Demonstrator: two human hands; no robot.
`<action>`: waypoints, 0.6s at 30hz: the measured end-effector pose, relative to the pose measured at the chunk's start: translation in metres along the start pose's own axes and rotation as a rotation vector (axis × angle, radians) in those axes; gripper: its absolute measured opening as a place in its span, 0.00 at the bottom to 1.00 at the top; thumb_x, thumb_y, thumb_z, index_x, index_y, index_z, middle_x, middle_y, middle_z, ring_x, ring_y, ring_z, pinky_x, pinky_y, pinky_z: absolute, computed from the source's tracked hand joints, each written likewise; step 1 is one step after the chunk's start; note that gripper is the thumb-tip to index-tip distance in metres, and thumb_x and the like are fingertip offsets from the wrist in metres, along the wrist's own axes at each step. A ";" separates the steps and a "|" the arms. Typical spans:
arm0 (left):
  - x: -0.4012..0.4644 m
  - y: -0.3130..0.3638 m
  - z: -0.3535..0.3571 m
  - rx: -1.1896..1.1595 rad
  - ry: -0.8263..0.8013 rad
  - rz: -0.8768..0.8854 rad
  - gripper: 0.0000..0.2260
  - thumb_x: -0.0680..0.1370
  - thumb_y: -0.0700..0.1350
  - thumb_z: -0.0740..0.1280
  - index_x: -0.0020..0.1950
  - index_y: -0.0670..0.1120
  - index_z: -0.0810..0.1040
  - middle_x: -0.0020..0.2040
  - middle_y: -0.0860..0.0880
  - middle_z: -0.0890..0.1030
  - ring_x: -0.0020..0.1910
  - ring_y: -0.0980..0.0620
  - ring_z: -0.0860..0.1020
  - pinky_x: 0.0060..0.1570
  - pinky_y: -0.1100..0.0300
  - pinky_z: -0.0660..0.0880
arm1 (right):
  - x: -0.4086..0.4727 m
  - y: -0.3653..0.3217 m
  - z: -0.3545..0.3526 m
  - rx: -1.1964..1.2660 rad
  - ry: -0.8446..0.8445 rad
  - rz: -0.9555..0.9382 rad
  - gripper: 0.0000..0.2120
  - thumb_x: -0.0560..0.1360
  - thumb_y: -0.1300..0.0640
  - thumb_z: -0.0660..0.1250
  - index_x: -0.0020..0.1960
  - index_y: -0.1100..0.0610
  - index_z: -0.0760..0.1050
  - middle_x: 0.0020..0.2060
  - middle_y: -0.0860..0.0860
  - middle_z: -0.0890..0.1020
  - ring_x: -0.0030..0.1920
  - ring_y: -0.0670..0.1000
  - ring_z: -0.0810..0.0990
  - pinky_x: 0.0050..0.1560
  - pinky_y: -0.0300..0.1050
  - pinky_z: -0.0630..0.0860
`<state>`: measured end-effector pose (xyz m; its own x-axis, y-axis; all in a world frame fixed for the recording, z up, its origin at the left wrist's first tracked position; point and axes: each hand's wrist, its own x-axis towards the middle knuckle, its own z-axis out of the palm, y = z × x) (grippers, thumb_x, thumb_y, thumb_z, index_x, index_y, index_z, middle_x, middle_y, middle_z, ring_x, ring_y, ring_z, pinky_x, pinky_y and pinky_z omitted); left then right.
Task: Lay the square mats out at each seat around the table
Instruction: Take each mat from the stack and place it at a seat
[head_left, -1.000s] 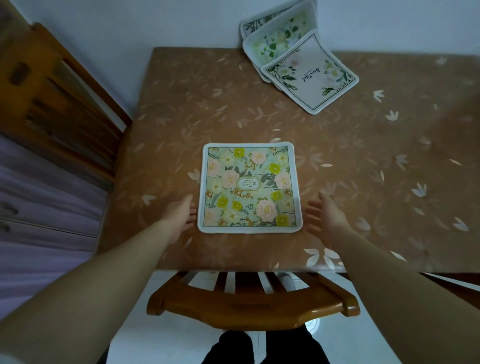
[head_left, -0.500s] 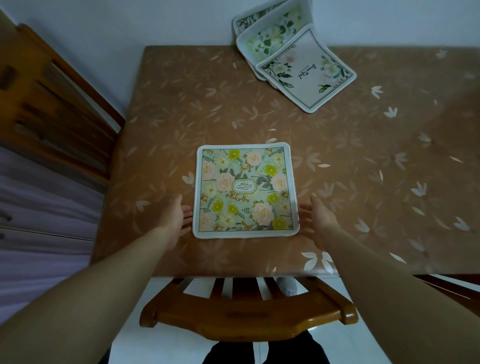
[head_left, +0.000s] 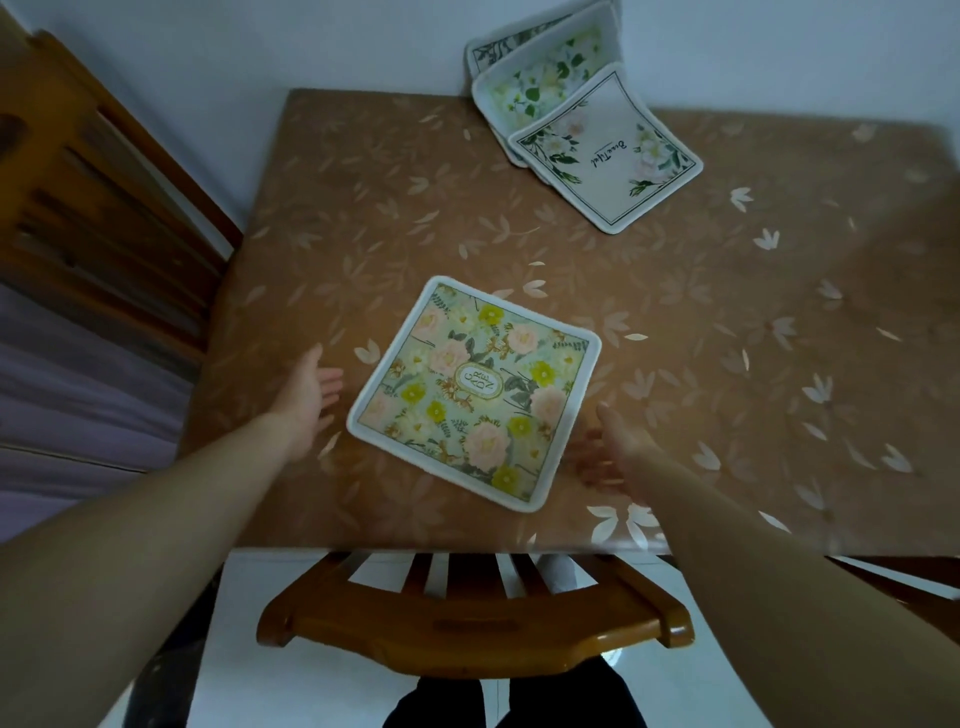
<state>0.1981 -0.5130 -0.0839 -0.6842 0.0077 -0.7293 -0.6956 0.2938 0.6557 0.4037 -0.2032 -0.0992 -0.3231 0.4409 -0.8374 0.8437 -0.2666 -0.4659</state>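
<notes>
Nearest, at 6 o'clock, a chair (head_left: 475, 631) stands tucked to the table's (head_left: 675, 322) near edge, its back rail below the hands.

Just beyond it, the mat (head_left: 475, 392) with yellow and pink flowers lies flat on the table in front of this seat, but skewed: its corners point toward 12, 3, 6 and 9 o'clock, not its sides. The left hand (head_left: 306, 395) is at the mat's 9 o'clock, palm turned inward, fingers spread loosely, just beside the mat's edge and holding nothing; I cannot tell whether the fingertips touch the cloth. The right hand (head_left: 613, 457) sits at the mat's 4 o'clock, close to its lower right edge, fingers open and blurred, also empty; contact with the mat cannot be told.

Judged from this, the step in hand is placing the first mat at the near seat, and it is not squared yet. The next move calls for both hands to nudge the mat round until its sides run parallel with the table edge, centred over the chair.

Farther off, at 1 o'clock against the wall, the pile (head_left: 576, 130) of remaining mats lies fanned, at least three showing, the top one white with a dark border. A second chair (head_left: 104, 208) stands at 10 o'clock by the left side, its seat not yet served.
</notes>
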 end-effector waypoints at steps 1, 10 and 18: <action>-0.001 -0.003 -0.003 -0.017 0.035 -0.023 0.31 0.83 0.65 0.51 0.70 0.44 0.77 0.72 0.44 0.77 0.71 0.44 0.73 0.71 0.43 0.67 | 0.002 -0.007 -0.001 0.004 0.026 -0.046 0.30 0.84 0.38 0.55 0.54 0.62 0.82 0.40 0.59 0.89 0.43 0.61 0.86 0.42 0.49 0.80; -0.024 -0.053 0.026 -0.405 0.137 -0.306 0.32 0.83 0.64 0.54 0.73 0.40 0.72 0.64 0.39 0.77 0.62 0.40 0.75 0.61 0.42 0.74 | 0.037 -0.114 0.009 -0.118 -0.171 -0.310 0.25 0.85 0.37 0.53 0.59 0.55 0.80 0.58 0.56 0.84 0.58 0.57 0.82 0.60 0.55 0.76; -0.039 -0.070 0.067 -0.699 0.203 -0.359 0.30 0.82 0.65 0.54 0.62 0.39 0.74 0.57 0.39 0.79 0.57 0.41 0.78 0.61 0.42 0.75 | 0.082 -0.184 0.015 -0.314 -0.256 -0.421 0.31 0.84 0.34 0.50 0.61 0.57 0.81 0.56 0.54 0.85 0.59 0.58 0.81 0.63 0.57 0.76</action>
<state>0.2882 -0.4700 -0.1147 -0.3728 -0.1670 -0.9128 -0.8106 -0.4201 0.4079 0.2153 -0.1307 -0.0868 -0.7185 0.2218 -0.6592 0.6943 0.1705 -0.6992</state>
